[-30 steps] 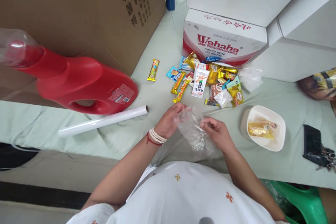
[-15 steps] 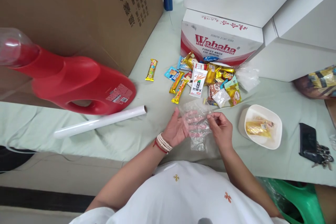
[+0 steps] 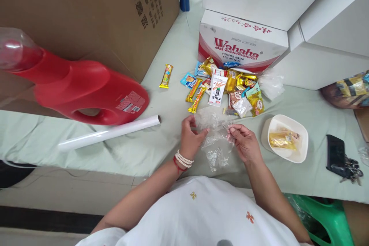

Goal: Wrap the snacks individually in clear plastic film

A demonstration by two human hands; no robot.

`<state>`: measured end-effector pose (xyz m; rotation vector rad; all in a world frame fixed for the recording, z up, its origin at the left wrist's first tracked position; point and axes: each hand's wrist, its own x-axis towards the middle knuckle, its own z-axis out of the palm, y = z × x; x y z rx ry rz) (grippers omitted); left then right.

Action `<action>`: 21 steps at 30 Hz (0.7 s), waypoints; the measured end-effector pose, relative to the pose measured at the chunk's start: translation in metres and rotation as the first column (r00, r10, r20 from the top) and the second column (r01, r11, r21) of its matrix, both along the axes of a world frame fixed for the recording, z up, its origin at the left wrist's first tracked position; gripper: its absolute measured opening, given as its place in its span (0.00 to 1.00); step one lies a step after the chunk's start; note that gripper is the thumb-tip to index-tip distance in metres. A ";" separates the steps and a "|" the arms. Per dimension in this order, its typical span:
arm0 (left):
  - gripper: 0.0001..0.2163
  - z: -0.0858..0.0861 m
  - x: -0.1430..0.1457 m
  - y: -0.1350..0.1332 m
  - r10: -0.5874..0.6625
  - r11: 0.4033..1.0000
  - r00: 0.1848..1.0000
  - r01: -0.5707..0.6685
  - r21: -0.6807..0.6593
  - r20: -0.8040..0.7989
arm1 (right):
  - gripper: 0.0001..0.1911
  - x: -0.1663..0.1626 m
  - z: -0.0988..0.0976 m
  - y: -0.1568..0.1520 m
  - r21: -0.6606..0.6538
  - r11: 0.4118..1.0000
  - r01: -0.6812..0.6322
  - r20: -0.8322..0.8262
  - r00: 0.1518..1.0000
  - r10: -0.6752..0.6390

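Observation:
A clear plastic bag [image 3: 216, 140] hangs between my two hands, just above the cloth. My left hand [image 3: 192, 132], with beads at the wrist, has its thumb and fingers closed on the bag's left edge. On the opposite edge, my right hand [image 3: 244, 140] pinches the film between thumb and fingers. Beyond the bag lies a heap of wrapped snacks, with a white packet [image 3: 216, 90] on top and a yellow stick snack [image 3: 196, 100] at its left. A white plastic tub [image 3: 302, 150] holding yellow packets stands right of my right hand.
At the left are a red jug [image 3: 98, 88], a white roll [image 3: 112, 132] and a large brown carton [image 3: 86, 11]. A Wahaba-like printed water box [image 3: 242, 46] backs the heap. One snack bar [image 3: 166, 76] lies apart. A phone [image 3: 335, 150] and keys [image 3: 353, 171] lie far right.
My left hand was flat and spread behind the bag; it has turned over and its fingers have closed on the bag's edge. My right hand keeps its pinch, shifted slightly right.

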<state>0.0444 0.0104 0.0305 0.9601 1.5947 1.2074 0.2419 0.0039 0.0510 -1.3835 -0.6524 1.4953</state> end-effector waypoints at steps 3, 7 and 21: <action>0.16 0.016 0.000 -0.005 0.132 0.971 0.955 -0.070 0.229 -0.266 | 0.14 -0.003 -0.003 -0.002 0.068 0.997 0.021 0.104 0.994 -0.028; 0.10 0.033 0.019 -0.002 -0.243 0.954 0.965 0.256 0.154 -0.095 | 0.10 -0.007 0.002 -0.005 0.208 0.976 -0.066 0.285 0.959 0.004; 0.16 0.032 0.006 -0.003 -0.146 0.982 0.710 0.186 0.016 0.689 | 0.16 0.003 0.012 -0.013 0.122 0.972 0.199 0.022 0.979 -0.203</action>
